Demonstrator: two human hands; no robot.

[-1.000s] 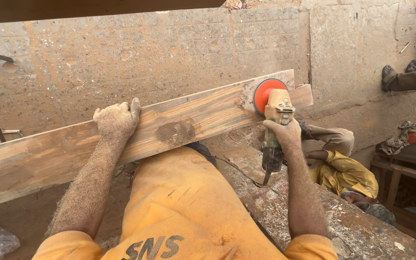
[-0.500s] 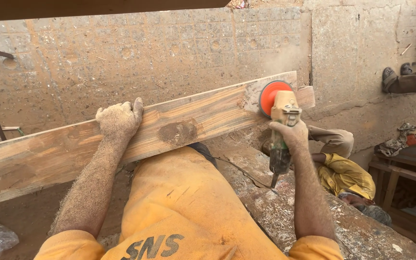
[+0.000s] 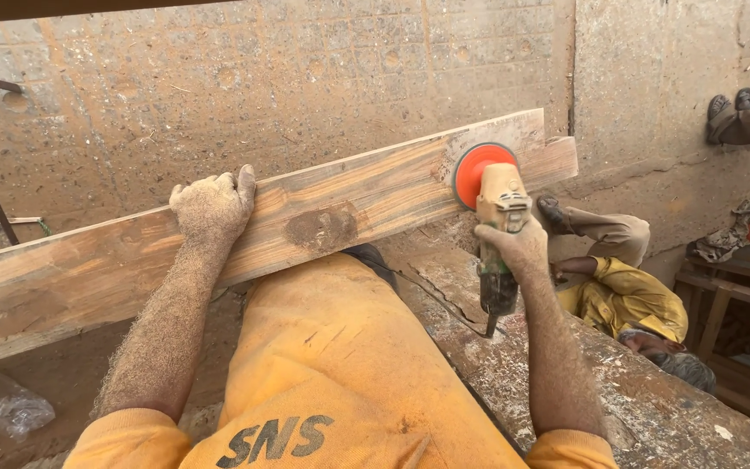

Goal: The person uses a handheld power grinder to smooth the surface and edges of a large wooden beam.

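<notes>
Head view: your left hand (image 3: 212,207), dusted with sawdust, presses flat with fingers together on the long wooden plank (image 3: 132,260) slanting across your lap. Your right hand (image 3: 516,246) is clamped around the angle grinder (image 3: 501,234), its orange sanding disc (image 3: 472,171) touching the plank's far right end. Another person in yellow (image 3: 622,291) lies on the right.

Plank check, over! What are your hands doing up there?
Left hand flat on the wooden plank, steadying it. Right hand gripping sander, orange disc against plank's right end. Another person lies below, right.
</notes>
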